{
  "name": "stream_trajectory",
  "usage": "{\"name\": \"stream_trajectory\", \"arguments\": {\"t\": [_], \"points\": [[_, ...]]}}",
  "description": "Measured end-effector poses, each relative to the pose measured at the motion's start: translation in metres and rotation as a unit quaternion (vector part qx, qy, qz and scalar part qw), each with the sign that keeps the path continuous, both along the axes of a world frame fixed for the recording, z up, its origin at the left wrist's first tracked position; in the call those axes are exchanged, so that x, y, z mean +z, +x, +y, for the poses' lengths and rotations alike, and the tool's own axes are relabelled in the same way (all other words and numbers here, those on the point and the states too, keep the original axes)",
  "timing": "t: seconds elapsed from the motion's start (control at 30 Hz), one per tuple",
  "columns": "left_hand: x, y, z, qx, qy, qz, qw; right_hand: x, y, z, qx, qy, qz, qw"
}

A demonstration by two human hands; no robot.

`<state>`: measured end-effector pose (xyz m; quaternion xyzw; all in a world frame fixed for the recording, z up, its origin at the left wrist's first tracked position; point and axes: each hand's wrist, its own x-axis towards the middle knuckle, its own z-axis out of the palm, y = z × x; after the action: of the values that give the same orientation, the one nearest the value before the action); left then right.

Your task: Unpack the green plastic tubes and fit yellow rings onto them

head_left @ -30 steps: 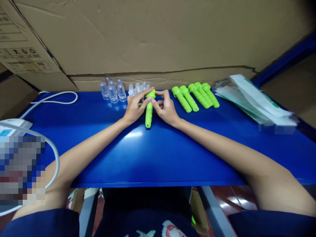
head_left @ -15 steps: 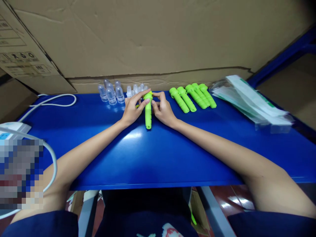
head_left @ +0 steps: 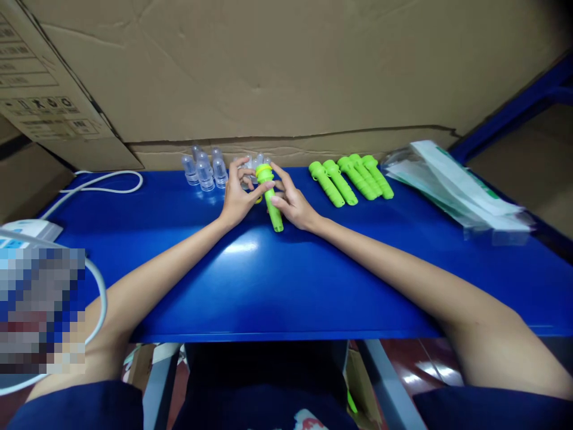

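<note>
Both hands meet over a lime-green plastic tube at the far middle of the blue table. My left hand pinches the tube's wide top end between thumb and fingers. From the other side my right hand grips the tube's body with curled fingers. The tube tilts, its narrow end resting toward me on the table. A small yellowish ring sits at the tube's top. Behind the hands stand several clear plastic caps.
A row of several more green tubes lies to the right. Clear plastic bags are stacked at far right. A white cable and a white device lie at left. Cardboard boxes wall the back.
The tube has swung so its near end points more to the right. My left fingers have shifted up around its top end, and my right hand has closed lower on the body.
</note>
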<state>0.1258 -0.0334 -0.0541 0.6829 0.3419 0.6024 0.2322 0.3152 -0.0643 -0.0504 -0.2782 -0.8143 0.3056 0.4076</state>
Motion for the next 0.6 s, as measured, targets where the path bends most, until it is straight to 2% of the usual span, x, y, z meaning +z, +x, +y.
{"name": "stream_trajectory", "arguments": {"t": [0.13, 0.37, 0.6], "points": [[0.004, 0.001, -0.004, 0.012, 0.007, -0.002, 1.000, -0.001, -0.004, -0.002, -0.005, 0.010, -0.001, 1.000], [0.011, 0.001, -0.011, 0.028, 0.059, 0.060, 0.996, 0.002, -0.005, -0.007, -0.046, 0.026, 0.007, 0.999], [0.013, 0.001, -0.014, 0.002, 0.097, 0.106, 0.990, 0.003, -0.004, -0.006, -0.070, 0.027, 0.035, 0.997]]}}
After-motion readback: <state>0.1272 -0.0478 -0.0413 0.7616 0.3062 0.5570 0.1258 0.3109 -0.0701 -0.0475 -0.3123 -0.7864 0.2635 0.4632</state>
